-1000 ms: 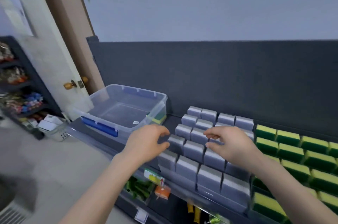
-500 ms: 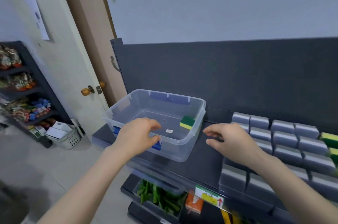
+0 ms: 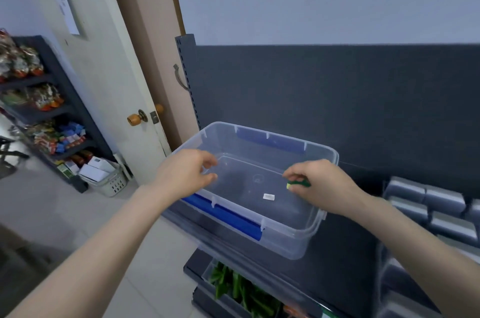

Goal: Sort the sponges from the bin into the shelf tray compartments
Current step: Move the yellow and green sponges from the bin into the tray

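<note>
Over the clear bin (image 3: 288, 241), a green-yellow sponge (image 3: 299, 184) is pinched by the right hand (image 3: 320, 185); whether the rim is gripped by the left hand (image 3: 181, 174) cannot be told.

Not much to report on the body, honestly. It's just a person's two arms, the left forearm (image 3: 104, 252) running up from the lower left of the frame and the right forearm (image 3: 415, 252) from the lower right. Both are bare all the way from the frame edge to the wrist. The left hand (image 3: 187, 173) and right hand (image 3: 319, 185) are bare too, as are the wrists and the fingers that show. Both arms look slim and smooth, and the nails are too small and blurry to make out.
</note>
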### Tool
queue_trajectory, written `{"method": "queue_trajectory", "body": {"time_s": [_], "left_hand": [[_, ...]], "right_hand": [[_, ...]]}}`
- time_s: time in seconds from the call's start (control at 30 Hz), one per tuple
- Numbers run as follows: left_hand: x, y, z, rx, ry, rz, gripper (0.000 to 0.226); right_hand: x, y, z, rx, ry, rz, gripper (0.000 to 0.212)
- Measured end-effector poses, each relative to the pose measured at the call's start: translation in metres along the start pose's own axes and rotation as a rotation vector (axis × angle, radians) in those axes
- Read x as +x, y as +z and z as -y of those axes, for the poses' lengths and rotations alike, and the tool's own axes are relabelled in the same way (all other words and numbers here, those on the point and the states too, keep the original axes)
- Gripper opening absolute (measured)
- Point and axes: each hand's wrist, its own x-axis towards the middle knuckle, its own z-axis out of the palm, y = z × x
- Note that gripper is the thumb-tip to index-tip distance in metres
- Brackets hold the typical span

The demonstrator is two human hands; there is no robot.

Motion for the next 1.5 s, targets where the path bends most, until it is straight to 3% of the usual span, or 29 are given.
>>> {"method": "queue_trajectory", "body": {"time_s": [0.3, 0.63, 0.87, 1.13, 1.23, 1.4, 1.5], "left_hand": [[0.076, 0.016, 0.040, 0.061, -0.046, 0.174, 0.038], [0.126, 0.045, 0.069, 0.195, -0.036, 0.349, 0.040], [0.134, 0.060, 0.083, 0.370, 0.070, 0.611, 0.047], [0.145, 0.086, 0.096, 0.564, 0.198, 0.892, 0.061], [0.149, 0.094, 0.098, 0.596, 0.236, 0.905, 0.051], [0.163, 0.094, 0.097, 0.535, 0.276, 0.935, 0.067], [0.168, 0.094, 0.098, 0.439, 0.293, 0.872, 0.054]], "right_hand": [[0.089, 0.019, -0.028, -0.085, -0.066, 0.144, 0.026], [0.145, 0.047, -0.071, -0.195, -0.095, 0.335, 0.042], [0.151, 0.068, -0.087, -0.320, -0.113, 0.439, 0.054], [0.150, 0.079, -0.081, -0.549, -0.175, 0.532, 0.040], [0.150, 0.078, -0.082, -0.626, -0.169, 0.561, 0.041], [0.148, 0.076, -0.080, -0.643, -0.137, 0.575, 0.038], [0.147, 0.073, -0.072, -0.649, -0.109, 0.580, 0.037]]}}
